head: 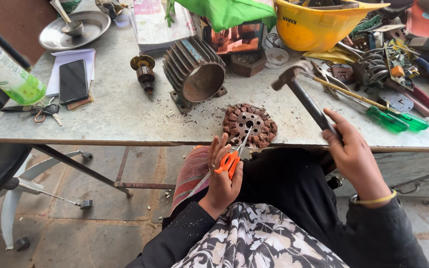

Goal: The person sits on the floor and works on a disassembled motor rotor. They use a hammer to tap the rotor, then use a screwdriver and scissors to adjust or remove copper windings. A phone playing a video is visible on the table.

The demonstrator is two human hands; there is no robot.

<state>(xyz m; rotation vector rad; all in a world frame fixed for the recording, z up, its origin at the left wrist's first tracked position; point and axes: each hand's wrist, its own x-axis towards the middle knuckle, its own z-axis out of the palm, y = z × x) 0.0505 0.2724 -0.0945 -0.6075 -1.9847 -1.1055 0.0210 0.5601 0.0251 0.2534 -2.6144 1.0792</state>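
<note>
My left hand (223, 181) grips orange-handled scissors (232, 159), their blade tip resting against a round motor stator (250, 125) wound with copper wire, lying flat near the table's front edge. My right hand (354, 154) holds a hammer (301, 94) by its dark handle, the metal head raised above and to the right of the stator. A ribbed metal motor housing (195, 74) stands behind the stator, with a small rotor (144, 72) to its left.
On the grey table (125, 114) lie a black phone (73, 81), keys (43, 111), a steel plate with spoon (75, 27), a yellow hard hat (319, 22), green-handled screwdrivers (393, 119) and circuit parts (398, 62). A wheeled chair base (35, 198) stands at left on the floor.
</note>
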